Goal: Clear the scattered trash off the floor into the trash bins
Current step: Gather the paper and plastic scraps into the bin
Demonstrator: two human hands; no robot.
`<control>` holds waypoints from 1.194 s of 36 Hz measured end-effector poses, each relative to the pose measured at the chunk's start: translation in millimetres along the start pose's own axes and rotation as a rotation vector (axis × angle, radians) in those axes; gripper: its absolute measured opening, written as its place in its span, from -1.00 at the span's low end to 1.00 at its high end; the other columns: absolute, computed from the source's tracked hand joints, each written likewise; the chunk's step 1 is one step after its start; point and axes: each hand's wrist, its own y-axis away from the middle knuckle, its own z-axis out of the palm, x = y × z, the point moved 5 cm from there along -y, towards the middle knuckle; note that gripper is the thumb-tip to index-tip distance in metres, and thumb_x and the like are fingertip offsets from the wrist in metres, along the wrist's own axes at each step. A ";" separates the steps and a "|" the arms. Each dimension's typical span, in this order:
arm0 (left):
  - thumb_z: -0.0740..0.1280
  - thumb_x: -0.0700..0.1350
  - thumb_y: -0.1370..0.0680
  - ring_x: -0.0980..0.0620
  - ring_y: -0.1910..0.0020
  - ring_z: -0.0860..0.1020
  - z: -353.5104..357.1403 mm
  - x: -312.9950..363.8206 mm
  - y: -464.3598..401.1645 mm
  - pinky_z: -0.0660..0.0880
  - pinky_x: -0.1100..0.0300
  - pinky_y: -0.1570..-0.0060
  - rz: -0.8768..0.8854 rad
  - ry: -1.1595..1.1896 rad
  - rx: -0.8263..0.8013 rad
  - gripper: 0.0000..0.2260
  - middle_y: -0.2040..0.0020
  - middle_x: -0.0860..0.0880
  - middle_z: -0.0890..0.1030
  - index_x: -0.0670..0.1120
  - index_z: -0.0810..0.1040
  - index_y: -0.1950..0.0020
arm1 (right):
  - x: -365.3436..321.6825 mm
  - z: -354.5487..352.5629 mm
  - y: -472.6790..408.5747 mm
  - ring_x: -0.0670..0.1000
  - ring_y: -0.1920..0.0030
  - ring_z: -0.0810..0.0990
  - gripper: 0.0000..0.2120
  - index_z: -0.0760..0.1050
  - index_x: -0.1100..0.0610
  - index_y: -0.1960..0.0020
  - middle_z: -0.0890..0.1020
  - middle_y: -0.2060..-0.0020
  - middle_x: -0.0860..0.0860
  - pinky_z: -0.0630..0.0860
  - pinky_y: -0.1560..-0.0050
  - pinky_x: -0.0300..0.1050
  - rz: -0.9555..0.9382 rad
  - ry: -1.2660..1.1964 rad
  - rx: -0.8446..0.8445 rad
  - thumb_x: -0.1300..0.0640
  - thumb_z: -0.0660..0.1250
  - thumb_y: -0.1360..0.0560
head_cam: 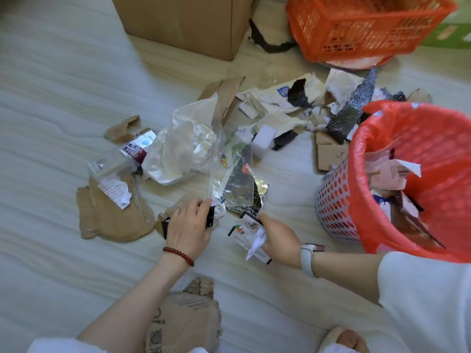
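- A black wrapper (211, 216) is pinched by the curled fingers of the left hand (190, 225), together with the corner of a clear plastic bag (229, 179) that lies over a dark foil packet (244, 194) on the floor (51, 98).
- A printed card (246, 231) and a crumpled white tissue (257, 242) are clasped in the right hand (277, 238), whose fingers are folded round them.
- The lined trash bin (407, 174), already partly filled with paper scraps, stands just to the right of that hand; an orange basket (362, 29) and a cardboard box (183, 24) are set farther off.
- Much is still spread between: torn cardboard (109, 212), a crumpled white bag (183, 146), a white foam block (263, 140) and paper shreds.
- The step is judged best done by gathering both handfuls firmly before lifting, so the slippery film is not dropped.
- The load is best carried fully over the rim before being released, since light scraps may flutter out.
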 end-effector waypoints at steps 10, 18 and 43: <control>0.18 -0.13 -0.40 -0.16 0.24 0.55 -104.6 67.8 -131.9 0.48 0.09 0.29 0.066 0.222 0.389 -0.68 0.10 -0.16 0.57 -0.16 0.45 -0.13 | -52.8 -171.9 45.5 -0.05 0.36 0.37 -0.80 0.25 0.00 0.19 0.39 0.38 -0.08 0.33 0.33 -0.15 -0.121 -0.274 0.547 0.28 0.18 -0.40; 0.21 -0.11 -0.36 -0.14 0.25 0.57 -128.1 224.7 -170.4 0.49 0.12 0.32 0.441 0.354 0.297 -0.69 0.15 -0.11 0.58 -0.09 0.40 -0.09 | 58.4 -270.7 122.4 0.46 0.02 0.47 -0.69 0.37 0.43 -0.01 0.49 0.07 0.46 0.45 0.03 0.40 0.068 -0.567 0.994 0.21 0.14 -0.39; 0.14 0.06 -0.41 -0.20 -0.26 0.44 -30.0 251.8 -150.6 0.40 -0.16 -0.20 0.419 0.118 -0.058 -0.52 -0.28 -0.18 0.47 -0.13 0.46 -0.26 | 129.1 -191.0 89.0 0.24 -0.49 -0.23 -0.20 -0.29 -0.20 -0.48 -0.27 -0.51 0.04 0.07 -0.36 0.39 0.004 0.591 0.188 -0.14 0.24 -0.50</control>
